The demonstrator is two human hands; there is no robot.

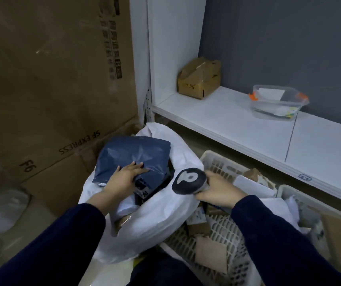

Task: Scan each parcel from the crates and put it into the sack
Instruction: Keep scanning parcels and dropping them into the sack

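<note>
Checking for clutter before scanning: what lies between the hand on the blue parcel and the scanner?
Head view: the labelled corner of the blue parcel and the dark mouth of the white sack separate the left hand from the scanner.

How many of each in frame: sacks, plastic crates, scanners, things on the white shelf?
Sack: 1
Plastic crates: 2, the crate by the sack and the second crate to its right
Scanner: 1, gripped by the right hand
Shelf items: 2, a cardboard box and a clear tub
Total: 6
</note>
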